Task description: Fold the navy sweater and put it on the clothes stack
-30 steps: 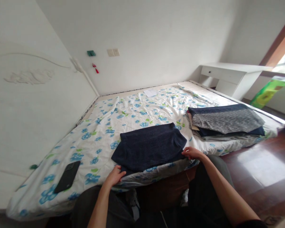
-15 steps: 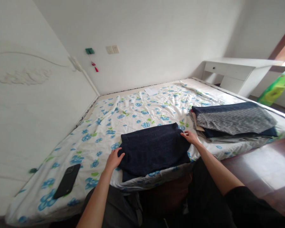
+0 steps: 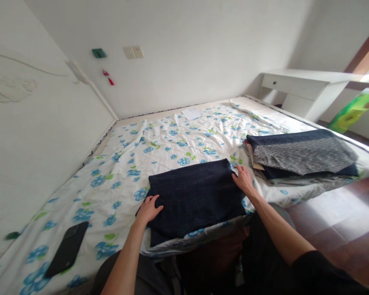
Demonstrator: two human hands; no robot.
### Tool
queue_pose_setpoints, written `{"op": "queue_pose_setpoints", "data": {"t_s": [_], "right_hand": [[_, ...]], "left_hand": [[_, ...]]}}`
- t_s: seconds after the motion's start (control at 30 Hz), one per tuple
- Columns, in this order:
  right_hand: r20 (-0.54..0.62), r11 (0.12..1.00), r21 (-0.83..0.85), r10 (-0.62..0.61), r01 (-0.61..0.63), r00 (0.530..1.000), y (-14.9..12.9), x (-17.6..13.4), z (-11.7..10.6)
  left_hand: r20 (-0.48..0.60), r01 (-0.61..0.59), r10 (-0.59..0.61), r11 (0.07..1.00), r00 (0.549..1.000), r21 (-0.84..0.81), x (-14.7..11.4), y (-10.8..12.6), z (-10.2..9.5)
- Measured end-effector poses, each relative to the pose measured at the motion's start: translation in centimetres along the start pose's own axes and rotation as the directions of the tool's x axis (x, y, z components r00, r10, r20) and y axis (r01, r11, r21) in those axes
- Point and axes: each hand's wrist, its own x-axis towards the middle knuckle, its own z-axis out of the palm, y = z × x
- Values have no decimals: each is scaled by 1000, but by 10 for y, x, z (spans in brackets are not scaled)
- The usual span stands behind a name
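A folded dark navy garment [image 3: 195,194] lies flat near the front edge of the bed [image 3: 159,147], which has a white sheet with blue flowers. My left hand [image 3: 149,208] rests palm down on the garment's left edge, fingers spread. At the garment's right edge, near its far corner, my right hand [image 3: 243,179] presses flat on the cloth. Neither hand grips anything. To the right lies a stack of folded clothes [image 3: 301,157] topped by a grey speckled piece over dark blue ones.
A black phone [image 3: 67,248] lies on the sheet at the front left. A white paper [image 3: 192,113] sits at the bed's far side. The white headboard [image 3: 33,123] runs along the left. A white desk [image 3: 301,88] and a green box [image 3: 353,110] stand at the right, above dark wooden floor.
Both hands have slid from the garment's near corners up along its side edges, the right one reaching the far corner. The camera has shifted slightly right and closer.
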Motion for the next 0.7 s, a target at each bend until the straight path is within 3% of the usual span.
{"op": "queue_pose_setpoints", "data": {"t_s": [0.13, 0.23, 0.3, 0.37, 0.43, 0.6, 0.7], "right_hand": [[8, 958, 108, -269, 267, 963, -71, -7, 12], [124, 919, 123, -388, 374, 913, -113, -11, 25], [253, 905, 113, -425, 410, 869, -125, -11, 34], [374, 897, 91, -433, 433, 820, -123, -8, 42], [428, 903, 47, -404, 427, 808, -108, -2, 46], [343, 973, -101, -163, 209, 925, -58, 16, 49], [308, 980, -112, -122, 163, 944, -47, 18, 53]], "left_hand": [[-12, 24, -24, 1000, 1000, 8, -4, 5, 0], [-15, 32, -32, 999, 999, -10, -7, 7, -1], [-5, 38, -38, 999, 999, -15, -9, 7, -2], [5, 38, -38, 999, 999, -17, -10, 6, -1], [10, 34, -34, 999, 999, -20, -12, 4, 0], [26, 52, -52, 999, 998, 0, -18, 7, -2], [-25, 79, -78, 996, 997, 43, -20, 24, -12]]}}
